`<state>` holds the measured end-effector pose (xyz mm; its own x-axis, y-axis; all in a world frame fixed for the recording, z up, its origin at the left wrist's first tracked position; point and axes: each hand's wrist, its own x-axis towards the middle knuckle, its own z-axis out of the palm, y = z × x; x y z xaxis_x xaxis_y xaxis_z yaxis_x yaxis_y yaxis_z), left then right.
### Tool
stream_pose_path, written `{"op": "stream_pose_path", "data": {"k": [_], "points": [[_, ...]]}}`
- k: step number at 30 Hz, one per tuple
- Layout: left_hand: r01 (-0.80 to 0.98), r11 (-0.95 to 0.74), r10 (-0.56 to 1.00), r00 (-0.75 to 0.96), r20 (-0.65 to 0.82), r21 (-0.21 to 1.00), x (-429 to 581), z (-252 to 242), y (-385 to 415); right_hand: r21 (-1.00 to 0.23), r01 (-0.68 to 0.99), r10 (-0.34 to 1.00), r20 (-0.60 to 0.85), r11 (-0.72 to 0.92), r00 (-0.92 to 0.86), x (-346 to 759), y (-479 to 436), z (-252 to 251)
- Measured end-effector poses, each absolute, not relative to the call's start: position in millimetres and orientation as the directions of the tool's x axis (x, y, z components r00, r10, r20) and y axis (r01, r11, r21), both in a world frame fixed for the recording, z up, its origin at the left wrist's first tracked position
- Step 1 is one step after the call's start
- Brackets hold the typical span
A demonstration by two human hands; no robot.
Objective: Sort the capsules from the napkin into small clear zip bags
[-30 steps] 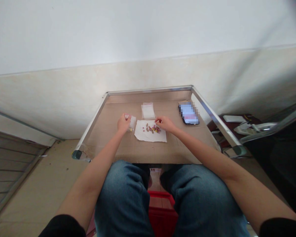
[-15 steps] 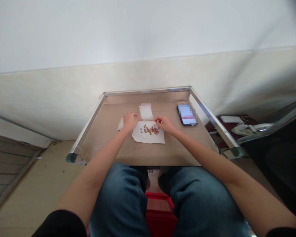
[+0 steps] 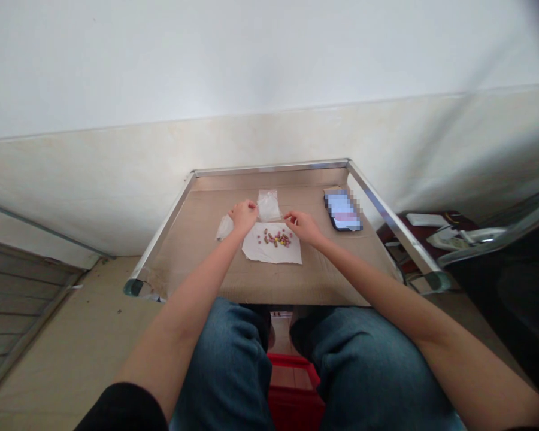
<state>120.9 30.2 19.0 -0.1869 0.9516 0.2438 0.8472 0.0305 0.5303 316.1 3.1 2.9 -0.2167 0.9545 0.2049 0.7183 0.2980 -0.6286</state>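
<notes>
In the head view, the left hand (image 3: 244, 216) is hovering just beside the left edge of the clear bags (image 3: 268, 206), and the right hand (image 3: 302, 226) is hovering by the far right corner of the paper (image 3: 269, 255). Whether either hand's fingers are gripping anything is impossible to tell. The pills (image 3: 276, 239) are lying on the paper. Another bag (image 3: 224, 228) is lying left of the left wrist, and a phone (image 3: 343, 211) is resting to the right.

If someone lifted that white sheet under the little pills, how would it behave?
The white sheet would probably sag, looking thin and paper-like. The pills would perhaps roll or slide off, since they lie loose and look rounded.
</notes>
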Motion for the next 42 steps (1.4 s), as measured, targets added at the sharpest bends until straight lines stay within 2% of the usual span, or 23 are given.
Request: {"op": "stream_pose_path", "data": {"k": [4, 7, 12, 15, 19, 21, 23, 26, 29, 31, 36, 42], "points": [[0.712, -0.135, 0.946, -0.114, 0.304, 0.689, 115, 26, 30, -0.760, 0.588, 0.953, 0.298, 0.276, -0.062, 311, 8, 7], [0.546, -0.196, 0.949, -0.104, 0.298, 0.814, 110, 24, 33, -0.872, 0.445, 0.976, 0.216, 0.205, -0.027, 308, 11, 10], [0.434, -0.167, 0.957, -0.143, 0.251, 0.885, 104, 13, 31, -0.953, 0.259, 0.957, 0.084, 0.158, -0.276, 301, 4, 16], [0.434, -0.137, 0.965, -0.146, 0.220, 0.890, 103, 9, 29, -0.958, 0.241, 0.926, 0.059, 0.158, -0.374, 297, 0, 18], [0.465, -0.091, 0.977, -0.128, 0.168, 0.881, 102, 7, 27, -0.962, 0.239, 0.910, 0.020, 0.129, -0.413, 293, -1, 19], [0.522, -0.087, 0.979, -0.113, 0.170, 0.848, 103, 11, 24, -0.963, 0.241, 0.913, 0.013, 0.122, -0.408, 291, 0, 20], [0.623, -0.144, 0.967, -0.075, 0.242, 0.769, 104, 20, 17, -0.962, 0.248, 0.923, 0.012, 0.116, -0.384, 289, 0, 21], [0.788, -0.304, 0.912, 0.077, 0.403, 0.536, 110, 39, 1, -0.961, 0.250, 0.942, 0.027, 0.116, -0.335, 287, 1, 22], [0.822, -0.471, 0.859, 0.345, 0.378, 0.320, 116, 54, -12, -0.965, 0.238, 0.945, 0.033, 0.115, -0.326, 285, 1, 23], [0.798, -0.552, 0.820, 0.468, 0.329, 0.242, 120, 58, -16, -0.971, 0.215, 0.940, 0.026, 0.105, -0.340, 283, 0, 22], [0.798, -0.569, 0.814, 0.511, 0.275, 0.200, 122, 54, -14, -0.983, 0.170, 0.937, 0.010, 0.073, -0.348, 280, -1, 20], [0.790, -0.581, 0.807, 0.526, 0.268, 0.198, 121, 53, -13, -0.973, 0.192, 0.932, 0.055, 0.131, -0.357, 279, 1, 15]]}}
